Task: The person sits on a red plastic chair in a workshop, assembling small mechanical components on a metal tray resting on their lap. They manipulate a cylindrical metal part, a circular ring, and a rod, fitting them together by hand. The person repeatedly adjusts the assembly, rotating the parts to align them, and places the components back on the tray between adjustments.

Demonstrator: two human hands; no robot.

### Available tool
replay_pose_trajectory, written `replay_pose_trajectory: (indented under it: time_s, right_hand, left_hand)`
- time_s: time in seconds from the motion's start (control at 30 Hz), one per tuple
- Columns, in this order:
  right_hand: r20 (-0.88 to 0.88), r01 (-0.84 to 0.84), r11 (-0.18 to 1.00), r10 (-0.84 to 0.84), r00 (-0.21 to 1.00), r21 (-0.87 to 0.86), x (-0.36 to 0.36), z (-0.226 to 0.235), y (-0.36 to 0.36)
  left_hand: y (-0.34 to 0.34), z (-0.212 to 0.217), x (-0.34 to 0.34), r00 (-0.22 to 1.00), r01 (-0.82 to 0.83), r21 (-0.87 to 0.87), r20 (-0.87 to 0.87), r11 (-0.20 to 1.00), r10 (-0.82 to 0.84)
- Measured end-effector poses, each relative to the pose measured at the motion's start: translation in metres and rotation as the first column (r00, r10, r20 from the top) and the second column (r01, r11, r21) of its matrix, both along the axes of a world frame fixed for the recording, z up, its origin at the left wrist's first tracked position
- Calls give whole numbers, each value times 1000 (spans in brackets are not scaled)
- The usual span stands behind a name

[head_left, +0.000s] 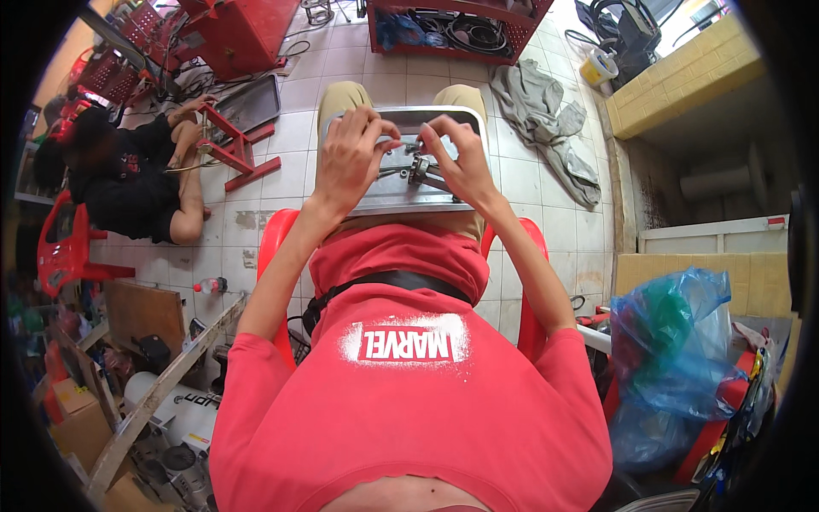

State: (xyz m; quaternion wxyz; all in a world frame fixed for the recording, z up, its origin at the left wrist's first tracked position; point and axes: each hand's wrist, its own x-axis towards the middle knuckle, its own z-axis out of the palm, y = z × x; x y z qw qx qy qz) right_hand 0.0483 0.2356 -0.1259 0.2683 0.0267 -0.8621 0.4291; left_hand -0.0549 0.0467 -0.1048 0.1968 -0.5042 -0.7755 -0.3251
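Observation:
A shallow metal tray (375,207) rests across my lap, with small metal pieces lying in it. Both of my hands are above it, close together. My left hand (348,158) is curled, its thumb and forefinger pinched at a small part too tiny to name. Facing it, my right hand (463,162) pinches with thumb and forefinger near the same spot. What lies between the fingertips is small, greyish and unclear. Just below the fingertips sits a dark metal mechanical part (418,171) with rod-like arms, partly hidden by my right hand.
At the left, another person (128,171) sits low beside a red metal frame (239,149). Grey cloth (546,128) lies on the tiled floor to the right. A red shelf cart (461,51) stands ahead. A blue plastic bag (674,341) hangs at my right side.

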Motion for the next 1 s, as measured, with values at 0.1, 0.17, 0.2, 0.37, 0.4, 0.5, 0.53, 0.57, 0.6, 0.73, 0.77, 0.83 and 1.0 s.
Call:
replay_pose_trajectory:
  time_s: [0.1,0.17,0.2,0.37,0.4,0.5,0.53,0.57,0.6,0.73,0.77,0.83,1.0]
  right_hand:
    - [-125,47,998,-50,991,-31,2,61,-13]
    - [-156,58,998,-59,986,-11,5,79,-14]
    - [-179,80,996,-72,981,38,8,87,-14]
    - [-133,-78,994,88,987,81,26,131,-23]
    - [-149,-92,991,106,983,98,29,135,-26]
    - [-176,-117,991,128,976,69,37,137,-36]
    - [-188,-121,991,129,974,55,39,137,-38]
    - [-188,-128,991,133,973,37,39,137,-38]
    - [-188,-135,991,137,973,20,38,135,-38]
    - [-169,-129,991,119,978,-46,39,136,-43]
    - [-189,-117,993,113,975,-11,38,134,-43]
    - [-234,-67,997,73,969,34,36,131,-44]
    - [-312,-21,999,11,950,-27,34,130,-50]
  left_hand:
    - [5,42,6,992,-76,169,-84,983,91]
    - [5,69,12,971,-106,236,-186,966,152]
    - [3,77,15,969,-104,260,-191,960,156]
    - [-15,93,36,980,-75,337,-148,939,131]
    - [-18,97,37,982,-68,341,-141,938,123]
    - [-21,104,38,986,81,425,-166,902,-10]
    - [-24,105,40,989,80,410,-147,909,-21]
    - [-28,106,44,991,78,396,-131,915,-28]
    - [-31,107,46,993,77,382,-114,921,-36]
    - [-31,108,43,991,90,390,-124,916,-44]
    - [-31,107,43,992,72,382,-120,922,-28]
    - [-31,107,43,993,47,370,-118,928,-3]
    - [-30,107,47,990,52,353,-144,934,-1]
